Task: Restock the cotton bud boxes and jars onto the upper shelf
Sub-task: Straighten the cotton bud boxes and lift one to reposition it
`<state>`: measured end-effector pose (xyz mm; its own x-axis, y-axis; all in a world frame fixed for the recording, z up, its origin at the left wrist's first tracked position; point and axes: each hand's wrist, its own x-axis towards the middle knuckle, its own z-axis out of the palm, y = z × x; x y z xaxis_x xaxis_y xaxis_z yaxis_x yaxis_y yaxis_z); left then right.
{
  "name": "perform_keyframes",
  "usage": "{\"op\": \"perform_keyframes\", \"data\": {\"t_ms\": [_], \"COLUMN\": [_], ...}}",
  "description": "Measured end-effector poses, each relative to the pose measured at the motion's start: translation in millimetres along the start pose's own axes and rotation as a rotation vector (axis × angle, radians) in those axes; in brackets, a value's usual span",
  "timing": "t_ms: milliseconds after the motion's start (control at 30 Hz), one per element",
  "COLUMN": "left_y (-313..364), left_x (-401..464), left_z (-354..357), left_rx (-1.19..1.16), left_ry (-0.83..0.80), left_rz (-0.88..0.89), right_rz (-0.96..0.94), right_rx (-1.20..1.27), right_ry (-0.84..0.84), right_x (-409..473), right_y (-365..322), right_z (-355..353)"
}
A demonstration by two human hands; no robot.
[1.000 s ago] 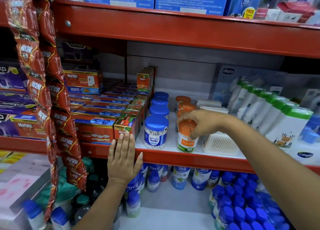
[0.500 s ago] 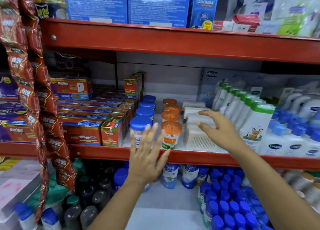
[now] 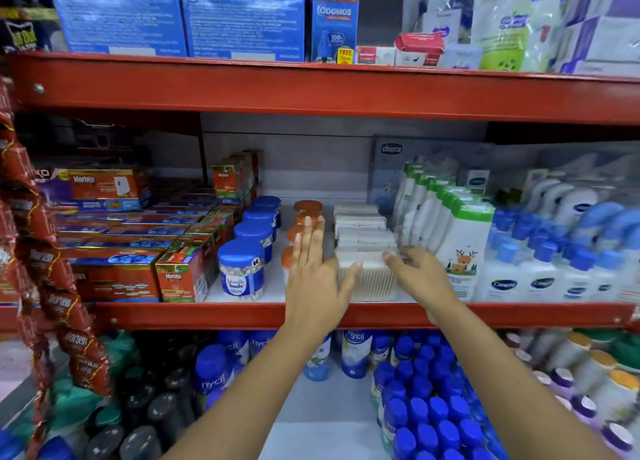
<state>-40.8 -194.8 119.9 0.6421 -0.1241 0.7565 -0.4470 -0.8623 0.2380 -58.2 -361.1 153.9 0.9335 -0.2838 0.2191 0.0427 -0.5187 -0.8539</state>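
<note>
Reaching in from six o'clock, both of my arms meet at the front clear cotton bud box [image 3: 372,276] on the middle shelf [image 3: 221,315]. My left hand [image 3: 317,279] is spread flat and wide, fingers [image 3: 313,241] pointing to twelve o'clock, its thumb lying against the box's nine o'clock side; that grip is open and closes on nothing. My right hand [image 3: 417,272] sits at the box's three o'clock side with the thumb on the top front corner and the fingers curled round the far edge, but motion blur keeps me from telling whether that grip has actually clamped.

More boxes of the same kind [image 3: 360,222] line up behind the front one toward twelve o'clock. At nine o'clock of the box, partly behind my left hand, stands a row of orange-lidded jars [image 3: 307,207], and further to nine o'clock a row of blue-lidded cotton bud jars [image 3: 241,269], the front one at the shelf's edge. Red repellent cartons [image 3: 114,272] fill the shelf beyond them. At three o'clock of the box stand white bottles with green caps [image 3: 464,241], then blue-capped ones [image 3: 540,272].

A red-edged upper shelf [image 3: 311,92] at twelve o'clock carries blue cartons [image 3: 242,23]. A hanging strip of red sachets [image 3: 52,286] runs down the nine o'clock side, and blue-capped bottles [image 3: 433,414] crowd the lower shelf.
</note>
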Motion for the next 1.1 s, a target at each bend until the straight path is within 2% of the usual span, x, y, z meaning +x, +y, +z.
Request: {"op": "perform_keyframes", "data": {"t_ms": [133, 200, 333, 433, 567, 667, 767, 1100], "left_y": [16, 26, 38, 39, 33, 30, 29, 28], "left_x": [-3, -3, 2, 5, 5, 2, -3, -3], "left_z": [-16, -30, -55, -65, -66, -69, -73, -75], "left_rx": [-0.386, -0.622, -1.073, -1.224, -1.226, -1.238, -1.258, -1.283], "left_ry": [-0.026, -0.015, -0.114, -0.123, -0.043, -0.058, -0.106, -0.031], "left_rz": [-0.185, -0.279, -0.475, -0.623, -0.737, -0.726, -0.640, -0.384], "right_rz": [0.009, -0.063, -0.248, -0.371, -0.405, -0.344, -0.286, -0.277], "right_rx": [0.272, 0.367, 0.475, 0.496, 0.574, 0.731, 0.804, 0.832], "right_ry": [0.025, 0.083, 0.225, 0.264, 0.272, 0.301, 0.325, 0.207], "right_x": [-6, -17, -36, -48, -59, -61, -61, -63], "right_y": [3, 1, -3, -4, -2, -3, -6, -16], "right_z": [-7, -10, -11, -10, -5, -5, -8, -12]}}
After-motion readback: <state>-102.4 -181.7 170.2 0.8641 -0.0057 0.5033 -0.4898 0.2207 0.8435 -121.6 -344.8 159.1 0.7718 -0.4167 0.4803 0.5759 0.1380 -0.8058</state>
